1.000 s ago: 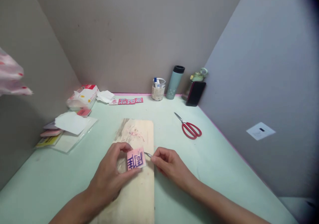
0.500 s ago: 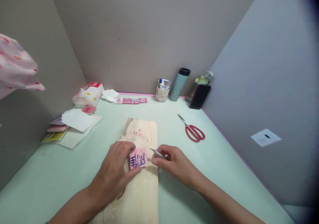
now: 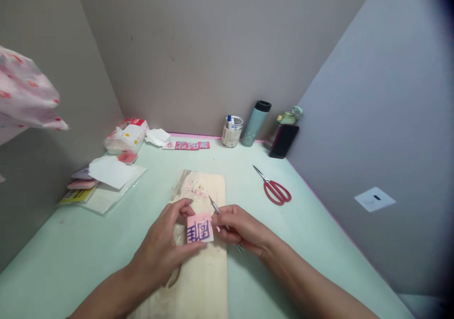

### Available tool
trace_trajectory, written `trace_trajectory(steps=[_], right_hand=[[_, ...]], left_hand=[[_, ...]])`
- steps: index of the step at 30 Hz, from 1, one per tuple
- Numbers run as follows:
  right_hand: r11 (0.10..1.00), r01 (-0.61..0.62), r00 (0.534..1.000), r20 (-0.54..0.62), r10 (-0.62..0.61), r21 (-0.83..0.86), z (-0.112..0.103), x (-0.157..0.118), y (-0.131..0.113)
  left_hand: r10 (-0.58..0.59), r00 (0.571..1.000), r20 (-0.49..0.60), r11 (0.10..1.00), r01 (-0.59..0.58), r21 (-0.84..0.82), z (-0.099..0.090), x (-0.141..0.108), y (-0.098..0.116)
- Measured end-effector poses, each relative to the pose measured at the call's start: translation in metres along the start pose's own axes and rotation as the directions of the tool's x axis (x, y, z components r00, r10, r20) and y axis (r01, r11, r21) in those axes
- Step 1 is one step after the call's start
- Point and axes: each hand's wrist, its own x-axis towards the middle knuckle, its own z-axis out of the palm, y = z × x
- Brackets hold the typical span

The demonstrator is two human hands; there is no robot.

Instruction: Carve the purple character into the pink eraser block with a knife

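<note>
A small pink square carving block (image 3: pixel 199 229) with purple character strokes is over the wooden board (image 3: pixel 207 281). My left hand (image 3: pixel 161 241) grips it from the left, thumb along the near edge and fingers by the far left corner. In my right hand (image 3: pixel 236 227) is a slim silver craft knife (image 3: pixel 215 206), its blade pointing up and away to the left, beyond the block. The right fingertips are at the block's right edge; whether they touch it I cannot tell. Pink shavings (image 3: pixel 199 193) lie on the board's far part.
Red-handled scissors (image 3: pixel 276 191) lie right of the board. Behind are a row of carved character blocks (image 3: pixel 187 145), a jar (image 3: pixel 232 132), a blue tumbler (image 3: pixel 255 124), a green bottle (image 3: pixel 287 116) and a phone (image 3: pixel 284 141). Papers and packets (image 3: pixel 111 171) lie at left.
My right hand has moved in against the block's right side, and the knife has swung to point more steeply away. The block has shifted slightly right and nearer, still in my left hand.
</note>
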Motion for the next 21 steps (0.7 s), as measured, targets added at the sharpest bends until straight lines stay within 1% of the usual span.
trace_trajectory(steps=[1,3,6,8,10,13,14,17,21], right_hand=[[0.999,0.008,1.0,-0.002,-0.008,0.047,0.002,0.001,0.002],[0.991,0.042,0.999,-0.024,-0.039,0.125,0.009,0.001,0.005],[0.975,0.093,0.995,-0.065,-0.081,0.204,0.019,0.001,0.009],[0.965,0.121,0.99,-0.1,-0.1,0.234,0.018,-0.001,0.006],[0.954,0.17,0.977,-0.168,-0.13,0.248,0.01,-0.003,-0.002],[0.934,0.284,0.928,-0.307,-0.21,0.218,-0.01,-0.007,-0.02],[0.933,0.304,0.914,-0.335,-0.229,0.192,-0.015,-0.007,-0.025],[0.952,0.293,0.908,-0.338,-0.246,0.094,-0.022,0.0,-0.031],[0.958,0.285,0.912,-0.306,-0.271,0.001,-0.015,0.018,-0.023]], left_hand=[[-0.018,1.0,-0.011,1.0,0.017,-0.02,0.0,0.001,0.0],[-0.015,1.0,-0.001,1.0,0.015,-0.028,-0.002,0.002,0.0],[0.067,0.996,0.057,0.998,-0.066,-0.008,-0.005,0.003,0.002],[0.129,0.987,0.098,0.991,-0.131,0.015,-0.007,0.004,0.003],[0.162,0.979,0.123,0.985,-0.169,0.048,-0.008,0.004,0.004],[0.177,0.973,0.147,0.979,-0.19,0.079,-0.008,0.004,0.005],[0.185,0.97,0.155,0.977,-0.199,0.08,-0.007,0.004,0.005],[0.201,0.965,0.171,0.974,-0.216,0.076,-0.004,0.003,0.004],[0.163,0.969,0.187,0.98,-0.18,0.082,-0.002,0.002,-0.001]])
